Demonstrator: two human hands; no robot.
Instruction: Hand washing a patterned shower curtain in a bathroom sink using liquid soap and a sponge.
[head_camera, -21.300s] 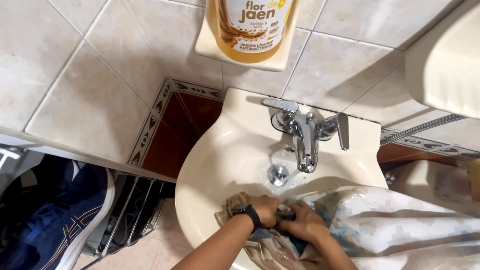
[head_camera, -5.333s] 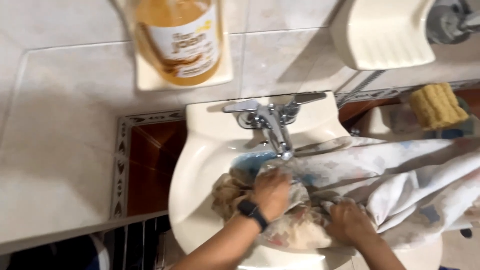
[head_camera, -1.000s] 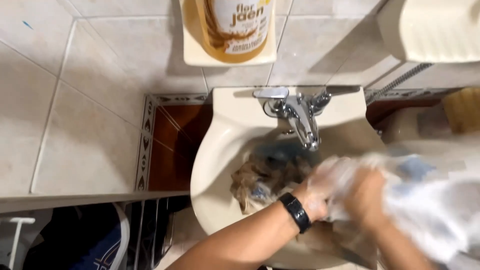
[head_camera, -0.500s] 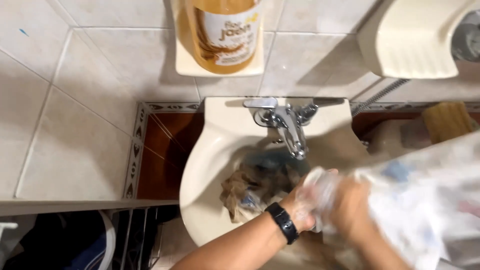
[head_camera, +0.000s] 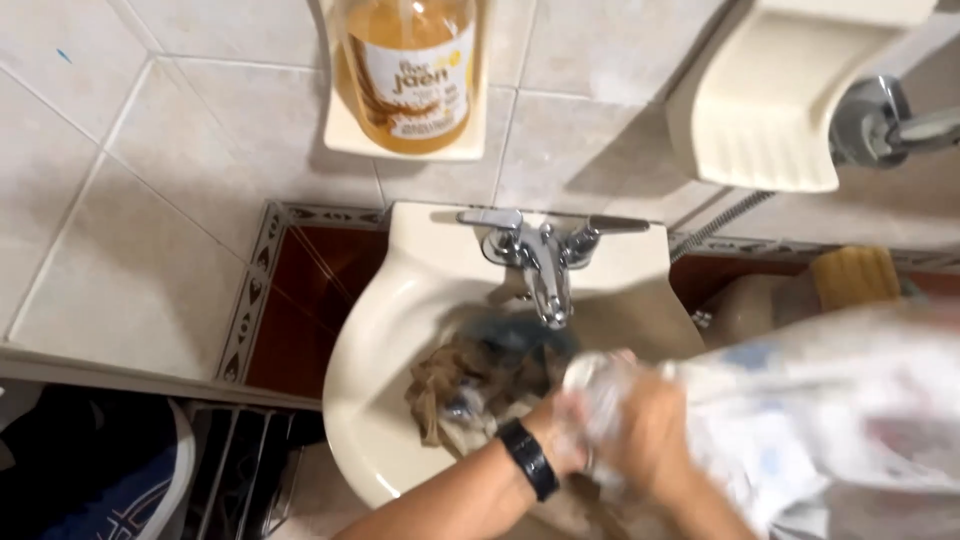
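Note:
Over the cream sink (head_camera: 365, 345), my left hand (head_camera: 562, 430), with a black watch on its wrist, and my right hand (head_camera: 655, 435) are both closed on a bunch of the wet white patterned cloth (head_camera: 800, 400). The two hands press together and look blurred. The cloth trails off to the right edge of the view. Its brownish, soaked end (head_camera: 470, 380) lies crumpled in the basin under the chrome tap (head_camera: 545, 265).
A bottle of amber liquid soap (head_camera: 412, 65) stands on a wall shelf above the sink. A cream wall fixture (head_camera: 775, 95) hangs at the upper right, with a yellow sponge (head_camera: 850, 275) below it. A blue shoe (head_camera: 120, 480) lies at the lower left beside a wire rack (head_camera: 240, 460).
My hands stay clamped on the cloth and have rubbed it while drifting slightly left and down in view. The camera has tilted, so sink and soap bottle sit further left.

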